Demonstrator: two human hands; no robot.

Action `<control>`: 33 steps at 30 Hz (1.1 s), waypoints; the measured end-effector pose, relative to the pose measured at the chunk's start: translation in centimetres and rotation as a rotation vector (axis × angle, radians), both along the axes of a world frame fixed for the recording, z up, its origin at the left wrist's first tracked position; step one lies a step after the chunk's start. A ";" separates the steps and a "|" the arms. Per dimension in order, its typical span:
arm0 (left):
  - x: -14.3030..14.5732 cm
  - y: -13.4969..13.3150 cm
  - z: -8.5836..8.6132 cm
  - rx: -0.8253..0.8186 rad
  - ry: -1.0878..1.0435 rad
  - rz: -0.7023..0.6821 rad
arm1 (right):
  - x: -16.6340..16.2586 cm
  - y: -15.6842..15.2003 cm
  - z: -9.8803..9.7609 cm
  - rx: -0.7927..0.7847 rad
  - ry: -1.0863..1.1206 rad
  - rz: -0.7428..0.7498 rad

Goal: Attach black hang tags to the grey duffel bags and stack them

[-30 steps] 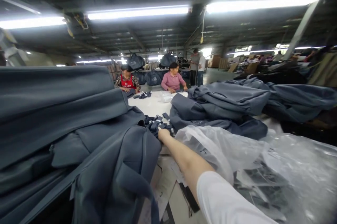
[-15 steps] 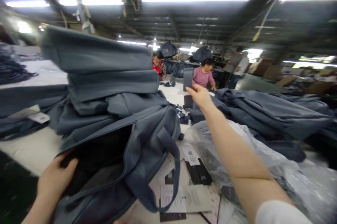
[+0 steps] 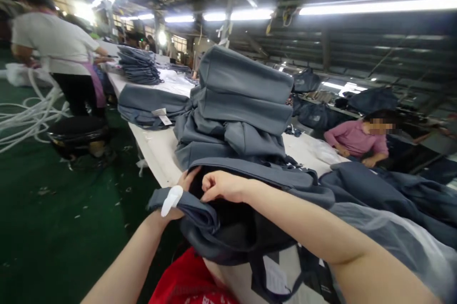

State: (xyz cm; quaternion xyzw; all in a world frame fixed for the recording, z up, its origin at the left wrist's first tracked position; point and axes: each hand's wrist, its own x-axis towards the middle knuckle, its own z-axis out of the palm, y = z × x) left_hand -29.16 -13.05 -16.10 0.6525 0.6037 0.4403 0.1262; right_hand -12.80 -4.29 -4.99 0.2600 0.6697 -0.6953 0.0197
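A grey-blue bag [image 3: 250, 232] with a dark lining lies open at the near table edge in front of me. My left hand [image 3: 180, 194] grips the bag's near rim, partly hidden by a grey strap with a white tag. My right hand [image 3: 223, 186] is at the bag's opening with its fingers curled in a pinch; whether it holds anything I cannot tell. Behind the bag rises a stack of folded grey bags [image 3: 239, 104].
The long white table [image 3: 157, 147] runs away to the back left with more grey bags [image 3: 141, 63]. A person in a white top [image 3: 60, 52] stands on the green floor at left near a black stool [image 3: 76, 135]. A person in pink [image 3: 357, 140] sits across. Clear plastic [image 3: 396, 242] lies at right.
The view has swung left. My right hand came back from the far strap pieces to the bag's opening. My left hand shifted up onto the bag's rim.
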 end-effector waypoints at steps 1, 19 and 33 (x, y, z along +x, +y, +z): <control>0.1 -0.1 -0.3 -0.007 -0.024 -0.008 | -0.4 0.0 -1.4 -0.052 -0.082 -0.018; -0.5 2.8 -3.8 -0.243 0.026 0.077 | 0.7 -2.3 -4.5 0.935 -0.285 0.151; -10.0 -19.6 -31.8 -1.291 -0.670 0.945 | 0.5 8.3 -16.7 1.625 -0.112 0.275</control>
